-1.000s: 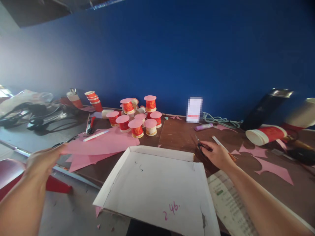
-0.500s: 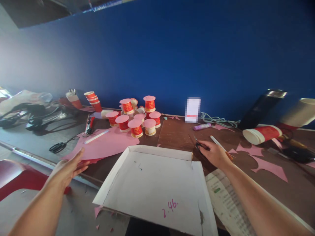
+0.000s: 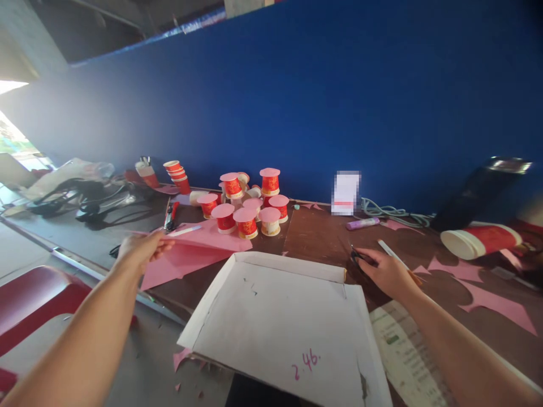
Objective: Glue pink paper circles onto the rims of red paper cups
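Observation:
My left hand [image 3: 143, 250] is at the left edge of the pink paper [image 3: 186, 257], fingers closed on its top sheet. That sheet is lifted and bent, with more pink paper below it. My right hand [image 3: 388, 274] rests on the brown table, fingers round black-handled scissors [image 3: 360, 257] whose tip points away from me. A white box lid [image 3: 288, 316] marked "2.46." lies between my arms. Behind it stand several red paper cups [image 3: 247, 227] topped with pink paper discs. A white pen-like stick [image 3: 186, 230] lies on the pink paper.
A purple glue stick [image 3: 362, 224], a coiled cable [image 3: 390, 210] and pink paper offcuts [image 3: 496, 305] lie on the right. Stacked cups [image 3: 177, 176] and red-handled pliers [image 3: 171, 216] are at the back left. A red stool [image 3: 42, 305] stands left of the table; a blue wall [image 3: 271, 102] is behind.
My left hand has moved forward onto the pink paper and raised its top sheet, bending it. My right hand keeps its place with the scissors. The view has turned slightly left.

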`<act>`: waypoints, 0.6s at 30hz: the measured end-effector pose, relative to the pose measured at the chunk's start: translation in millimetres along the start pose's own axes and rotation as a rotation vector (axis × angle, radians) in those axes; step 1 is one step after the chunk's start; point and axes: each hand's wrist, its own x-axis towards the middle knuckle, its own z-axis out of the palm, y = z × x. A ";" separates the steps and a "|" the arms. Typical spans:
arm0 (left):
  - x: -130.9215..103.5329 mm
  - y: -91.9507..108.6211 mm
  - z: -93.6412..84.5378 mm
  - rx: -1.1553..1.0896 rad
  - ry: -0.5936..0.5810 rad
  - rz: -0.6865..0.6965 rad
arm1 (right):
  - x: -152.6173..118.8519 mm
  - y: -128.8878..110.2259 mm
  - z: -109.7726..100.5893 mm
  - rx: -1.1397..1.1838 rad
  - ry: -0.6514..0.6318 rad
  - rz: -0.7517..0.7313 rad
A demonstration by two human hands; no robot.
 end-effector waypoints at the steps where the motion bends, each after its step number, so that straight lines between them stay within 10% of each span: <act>1: 2.1 10.6 0.3 -0.032 0.009 -0.018 | 0.1 -1.2 -0.6 0.004 -0.005 0.006; 10: -2.3 86.7 -0.7 -0.070 0.027 0.092 | -1.8 -7.3 -4.9 0.009 0.010 -0.019; 18: -53.1 130.2 -3.9 -0.130 0.428 0.477 | -1.1 -3.8 -1.7 0.052 0.055 0.005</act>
